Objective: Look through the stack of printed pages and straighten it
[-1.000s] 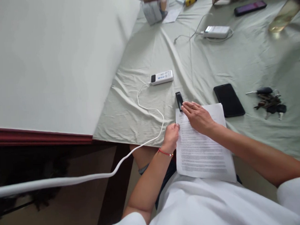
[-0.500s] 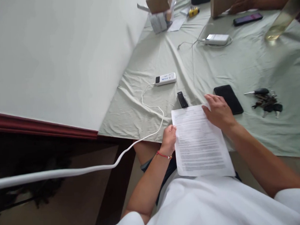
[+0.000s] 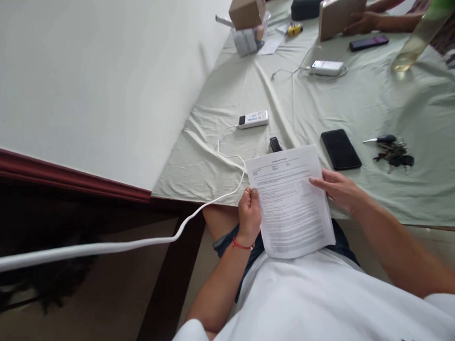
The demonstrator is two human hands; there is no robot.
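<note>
A printed sheet of paper is tilted up toward me at the table's near edge, its lower end by my white shirt. My left hand pinches its left edge, thumb on the printed side. On the opposite edge, my right hand grips the paper with the thumb in front and the fingers partly hidden behind. Just beyond the sheet's top lies a small black object, partly covered by it. A black smartphone rests close to my right hand, with a bunch of keys further right.
A white power bank trails a white cable across the left. Farther back are another power bank, a phone, a tilted bottle and a cardboard box. Another person's hand holds a tablet.
The paper's top has risen off the table and tilted toward me. My right hand has moved from lying flat near the top corner down to gripping the right edge.
</note>
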